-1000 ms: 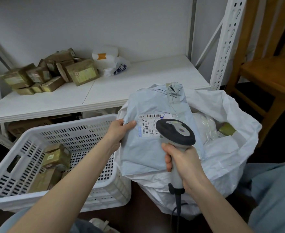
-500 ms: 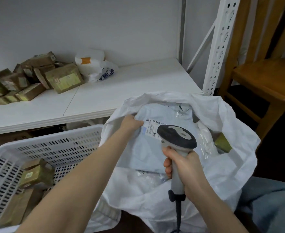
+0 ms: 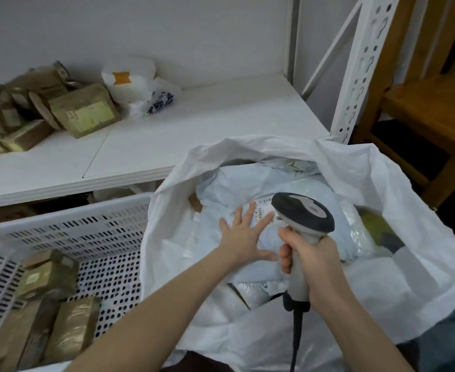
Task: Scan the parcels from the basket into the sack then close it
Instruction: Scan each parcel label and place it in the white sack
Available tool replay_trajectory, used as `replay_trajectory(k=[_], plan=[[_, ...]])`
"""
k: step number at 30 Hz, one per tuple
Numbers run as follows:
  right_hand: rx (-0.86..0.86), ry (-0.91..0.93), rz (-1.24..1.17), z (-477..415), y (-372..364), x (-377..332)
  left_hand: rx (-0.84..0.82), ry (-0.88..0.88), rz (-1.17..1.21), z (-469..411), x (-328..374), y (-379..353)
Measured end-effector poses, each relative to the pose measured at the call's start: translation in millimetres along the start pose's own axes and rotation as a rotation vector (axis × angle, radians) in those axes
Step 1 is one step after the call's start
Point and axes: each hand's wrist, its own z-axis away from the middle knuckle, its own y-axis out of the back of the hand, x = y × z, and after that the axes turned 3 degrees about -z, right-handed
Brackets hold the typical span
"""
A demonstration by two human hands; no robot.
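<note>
view from a head-worn camera looking down at a person's two bare arms over a white sack (image 3: 381,183) that stands open on the floor, just beside a white perforated basket (image 3: 87,218). the left hand (image 3: 243,237) lies flat inside the sack with fingers spread and straight, pressing on a pale blue parcel (image 3: 231,189) that sits on top of other bagged items; it holds nothing. the parcel's printed label shows at the fingertips, partly hidden by the head of a grey scanner (image 3: 302,218). the right hand (image 3: 317,267) is wrapped tightly round the scanner's handle, with the cord hanging below. judging progress: this parcel appears to be in the sack already, and the sack looks fairly full, so a good share of the work seems done. several brown parcels (image 3: 70,328) lie in the bottom of the basket, so more scanning is likely to follow, and the sack's mouth gapes wide, not yet closed. behind, a white shelf (image 3: 194,124) carries a heap of brown boxes (image 3: 84,114); whether those belong to the job cannot be told. a wooden chair (image 3: 430,103) stands at the right.
</note>
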Motion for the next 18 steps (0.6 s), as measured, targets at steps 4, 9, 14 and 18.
replay_trajectory(k=[4,9,14,18], plan=[[0.044,-0.012,-0.020,-18.6,6.5,0.0,-0.014,0.007,0.076,-29.9,9.2,-10.1],[0.029,-0.035,-0.009,-20.2,7.7,3.6,0.038,-0.035,0.002,-25.1,-0.1,-13.6],[-0.073,-0.029,0.008,5.3,-7.8,1.4,0.290,-0.089,-0.091,22.4,-32.6,10.3],[-0.240,-0.044,0.034,33.7,-46.6,4.4,0.451,-0.028,-0.102,81.4,-80.9,23.1]])
